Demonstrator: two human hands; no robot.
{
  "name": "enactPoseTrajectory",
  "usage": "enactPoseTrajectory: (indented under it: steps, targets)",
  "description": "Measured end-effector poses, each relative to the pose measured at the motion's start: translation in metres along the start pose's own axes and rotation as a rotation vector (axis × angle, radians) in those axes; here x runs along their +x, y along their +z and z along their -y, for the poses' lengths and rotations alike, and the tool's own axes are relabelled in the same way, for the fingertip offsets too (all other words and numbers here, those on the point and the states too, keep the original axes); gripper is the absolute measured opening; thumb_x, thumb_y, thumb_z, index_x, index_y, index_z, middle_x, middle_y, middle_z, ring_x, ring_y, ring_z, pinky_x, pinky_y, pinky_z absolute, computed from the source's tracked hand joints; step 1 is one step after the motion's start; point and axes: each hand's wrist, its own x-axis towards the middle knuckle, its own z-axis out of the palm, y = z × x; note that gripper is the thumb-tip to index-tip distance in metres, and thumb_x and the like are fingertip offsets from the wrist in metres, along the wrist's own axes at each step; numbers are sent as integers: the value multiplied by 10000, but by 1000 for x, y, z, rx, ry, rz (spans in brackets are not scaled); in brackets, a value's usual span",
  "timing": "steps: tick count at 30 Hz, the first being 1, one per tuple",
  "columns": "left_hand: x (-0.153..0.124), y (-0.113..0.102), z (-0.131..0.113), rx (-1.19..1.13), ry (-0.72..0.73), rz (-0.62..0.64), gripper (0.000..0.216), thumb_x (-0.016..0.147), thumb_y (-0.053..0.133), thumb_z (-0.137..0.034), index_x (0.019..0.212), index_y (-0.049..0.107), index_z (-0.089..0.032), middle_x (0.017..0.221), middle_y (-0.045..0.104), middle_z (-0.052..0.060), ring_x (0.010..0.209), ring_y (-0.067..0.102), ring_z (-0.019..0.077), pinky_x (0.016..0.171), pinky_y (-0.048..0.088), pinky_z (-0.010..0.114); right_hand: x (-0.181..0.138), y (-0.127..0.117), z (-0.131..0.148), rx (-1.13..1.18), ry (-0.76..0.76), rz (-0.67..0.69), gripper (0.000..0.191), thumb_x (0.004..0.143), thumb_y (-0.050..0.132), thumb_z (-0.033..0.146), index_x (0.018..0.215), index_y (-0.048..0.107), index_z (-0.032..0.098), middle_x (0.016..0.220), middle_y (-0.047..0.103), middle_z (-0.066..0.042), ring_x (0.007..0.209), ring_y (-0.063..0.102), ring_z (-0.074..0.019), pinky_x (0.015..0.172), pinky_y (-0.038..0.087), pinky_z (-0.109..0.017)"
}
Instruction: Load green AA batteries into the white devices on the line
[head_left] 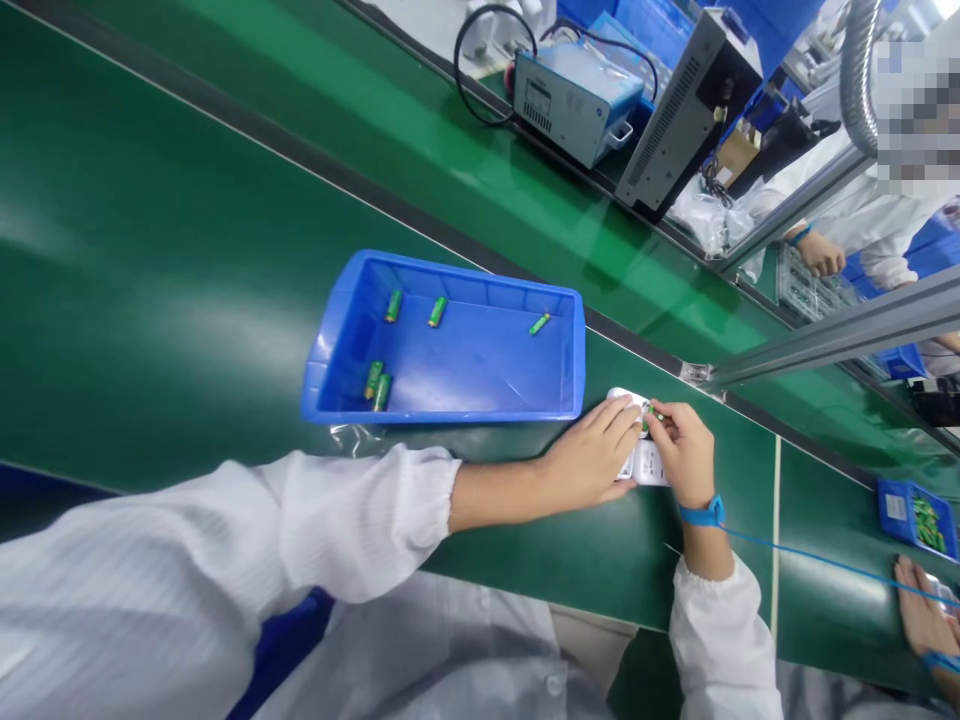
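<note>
My left hand (592, 458) lies over a small white device (645, 462) on the green belt, fingers curled round its left side. My right hand (684, 452) pinches a green battery (651, 412) at the top end of the device. A blue strap (702, 514) circles my right wrist, with a blue cord trailing right. Just left of my hands stands a blue bin (450, 345) with several loose green batteries (378, 384) in it.
The green conveyor belt (165, 280) runs across the view. Beyond it stand a blue-grey instrument box (574, 95) and a grey unit (686, 110). A co-worker's hand (926, 615) rests at the right edge near a small blue tray (916, 515). Another person's hand (819, 252) works behind a metal rail.
</note>
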Motion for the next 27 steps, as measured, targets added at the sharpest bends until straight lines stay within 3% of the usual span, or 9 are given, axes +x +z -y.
enactPoseTrajectory:
  steps: [6, 11, 21, 27]
  targets:
    - [0, -3, 0, 70, 20, 20, 882, 947, 808, -584, 1541, 558, 18, 1628, 586, 289, 1607, 469, 442, 1390, 308, 534, -8, 5, 1, -127, -142, -63, 300, 1148, 587, 403, 1192, 819, 219, 1095, 823, -108, 986, 770, -246, 894, 642, -374]
    - [-1, -4, 0, 68, 31, 20, 890, 973, 789, -586, 1571, 540, 25, 1660, 562, 292, 1628, 445, 439, 1398, 300, 541, -14, 7, 3, -173, -143, -78, 335, 1166, 558, 403, 1278, 825, 235, 1134, 826, -112, 1051, 774, -256, 930, 645, -378]
    - [0, -4, 1, 37, 21, 27, 932, 965, 799, -581, 1602, 507, 33, 1682, 541, 294, 1631, 449, 446, 1412, 287, 537, -24, 3, -2, -283, -159, 77, 436, 1149, 463, 236, 1454, 773, 254, 1233, 787, -136, 1093, 716, -287, 1006, 605, -449]
    - [1, -6, 2, 13, 23, 21, 890, 961, 811, -572, 1572, 535, 13, 1677, 542, 292, 1621, 458, 445, 1403, 296, 538, -21, 1, 0, -255, -142, 110, 416, 1143, 462, 241, 1383, 801, 217, 1217, 789, -155, 1075, 727, -298, 1009, 611, -474]
